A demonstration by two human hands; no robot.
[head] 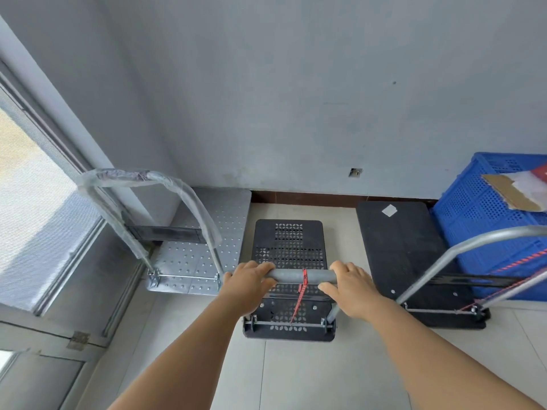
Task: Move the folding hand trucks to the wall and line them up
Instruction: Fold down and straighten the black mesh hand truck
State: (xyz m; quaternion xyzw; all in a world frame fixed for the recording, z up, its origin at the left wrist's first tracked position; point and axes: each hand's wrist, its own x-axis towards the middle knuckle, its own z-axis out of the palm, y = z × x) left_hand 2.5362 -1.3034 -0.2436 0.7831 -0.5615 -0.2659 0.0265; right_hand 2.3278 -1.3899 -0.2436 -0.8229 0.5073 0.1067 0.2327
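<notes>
Three folding hand trucks stand on the floor facing the grey wall [296, 99]. The small black perforated truck [290, 247] is in the middle, a short gap from the wall. Its grey handle bar [291, 275] has a red cord tied around it. My left hand [247, 284] grips the bar's left end and my right hand [350, 287] grips its right end. A silver truck [207, 241] with a plastic-wrapped handle sits at the left, its deck touching the wall. A larger black truck [399, 250] with a silver handle stands at the right, against the wall.
A blue perforated crate [479, 208] holding cardboard stands at the far right beside the black truck. A window and frame [44, 202] run along the left side. Pale floor tiles [325, 374] lie beneath me.
</notes>
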